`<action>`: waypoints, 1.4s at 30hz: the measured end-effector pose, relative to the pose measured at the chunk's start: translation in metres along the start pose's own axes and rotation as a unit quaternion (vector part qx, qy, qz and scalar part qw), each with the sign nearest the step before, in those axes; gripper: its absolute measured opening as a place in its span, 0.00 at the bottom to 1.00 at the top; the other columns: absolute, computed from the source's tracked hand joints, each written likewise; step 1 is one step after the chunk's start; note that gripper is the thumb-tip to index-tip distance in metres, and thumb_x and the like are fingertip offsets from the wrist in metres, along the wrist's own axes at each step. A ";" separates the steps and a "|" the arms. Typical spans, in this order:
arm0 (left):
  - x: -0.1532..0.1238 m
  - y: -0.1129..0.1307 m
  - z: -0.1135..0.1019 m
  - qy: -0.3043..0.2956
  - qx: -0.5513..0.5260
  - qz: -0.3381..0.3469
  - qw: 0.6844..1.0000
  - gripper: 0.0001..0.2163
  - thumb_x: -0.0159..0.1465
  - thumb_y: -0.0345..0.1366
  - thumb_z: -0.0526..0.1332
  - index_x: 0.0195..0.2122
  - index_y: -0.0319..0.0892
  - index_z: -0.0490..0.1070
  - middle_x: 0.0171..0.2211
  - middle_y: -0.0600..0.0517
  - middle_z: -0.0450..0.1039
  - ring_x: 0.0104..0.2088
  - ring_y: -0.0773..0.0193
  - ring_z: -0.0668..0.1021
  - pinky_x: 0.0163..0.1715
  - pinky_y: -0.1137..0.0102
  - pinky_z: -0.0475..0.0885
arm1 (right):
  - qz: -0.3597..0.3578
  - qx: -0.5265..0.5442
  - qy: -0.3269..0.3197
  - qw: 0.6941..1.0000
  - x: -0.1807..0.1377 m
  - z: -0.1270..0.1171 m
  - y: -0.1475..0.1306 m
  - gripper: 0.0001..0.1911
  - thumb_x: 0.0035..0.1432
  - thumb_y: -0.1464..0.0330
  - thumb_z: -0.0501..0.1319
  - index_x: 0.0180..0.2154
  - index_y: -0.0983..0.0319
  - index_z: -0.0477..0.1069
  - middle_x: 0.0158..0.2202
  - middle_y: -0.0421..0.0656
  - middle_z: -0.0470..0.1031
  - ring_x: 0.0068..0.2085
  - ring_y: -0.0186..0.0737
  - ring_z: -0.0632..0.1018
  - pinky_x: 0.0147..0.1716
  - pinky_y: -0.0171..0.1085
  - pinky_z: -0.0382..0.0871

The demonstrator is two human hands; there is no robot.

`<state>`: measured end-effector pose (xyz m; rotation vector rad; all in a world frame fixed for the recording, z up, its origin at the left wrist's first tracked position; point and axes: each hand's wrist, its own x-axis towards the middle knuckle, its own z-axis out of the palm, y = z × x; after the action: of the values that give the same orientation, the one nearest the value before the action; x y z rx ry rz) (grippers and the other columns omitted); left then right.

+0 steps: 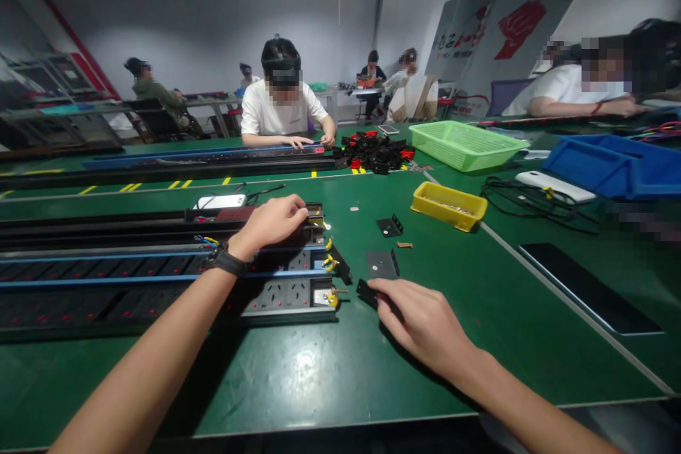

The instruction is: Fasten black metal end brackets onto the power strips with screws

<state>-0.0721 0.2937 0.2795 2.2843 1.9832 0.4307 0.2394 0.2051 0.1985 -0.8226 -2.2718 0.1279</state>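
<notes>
Several long black power strips (159, 277) lie side by side on the green table (345, 369), their open ends with yellow-tipped wires (330, 264) facing right. My left hand (271, 222), a black watch on its wrist, rests closed on the end of the rear strip (313, 214). My right hand (420, 319) lies on the table and pinches a small black end plate (367, 292) just right of the front strip. Two more black end plates (381, 264) (390, 226) lie beyond it.
A yellow tray (448, 206) of small parts stands to the right, with a green basket (465, 144), blue bins (611, 163), cables (526, 195) and a white device (553, 186) behind. A pile of black and red parts (375, 151) sits mid-table. A person in white (281, 110) works opposite; others sit around.
</notes>
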 end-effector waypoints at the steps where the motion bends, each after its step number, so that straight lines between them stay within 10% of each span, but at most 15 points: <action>1: 0.012 -0.004 -0.001 0.018 -0.006 0.004 1.000 0.14 0.69 0.45 0.54 0.45 0.44 0.76 0.40 0.49 0.81 0.41 0.54 0.81 0.39 0.65 0.72 | -0.010 0.001 -0.003 1.000 -0.001 -0.001 0.000 0.15 0.66 0.73 0.55 0.51 0.59 0.75 0.39 0.46 0.84 0.37 0.42 0.84 0.37 0.38 0.78; 11: 0.077 -0.043 0.022 -0.135 -0.161 0.084 0.974 0.27 0.57 0.41 0.67 0.57 0.38 0.71 0.55 0.42 0.76 0.53 0.53 0.79 0.56 0.60 0.74 | -0.013 0.043 0.012 0.999 -0.003 0.005 -0.001 0.18 0.65 0.76 0.57 0.53 0.55 0.72 0.35 0.42 0.82 0.31 0.40 0.82 0.31 0.38 0.76; 42: 0.058 -0.057 0.035 -0.075 -0.207 0.053 0.974 0.32 0.54 0.51 0.73 0.57 0.39 0.76 0.51 0.45 0.79 0.47 0.51 0.81 0.51 0.61 0.76 | 0.037 0.161 -0.081 0.983 -0.009 0.010 0.000 0.19 0.66 0.75 0.57 0.56 0.55 0.69 0.35 0.40 0.80 0.31 0.36 0.80 0.30 0.33 0.74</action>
<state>-0.1107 0.3638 0.2410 2.0916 1.5340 0.5972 0.2384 0.2012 0.1859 -0.7453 -2.2861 0.6007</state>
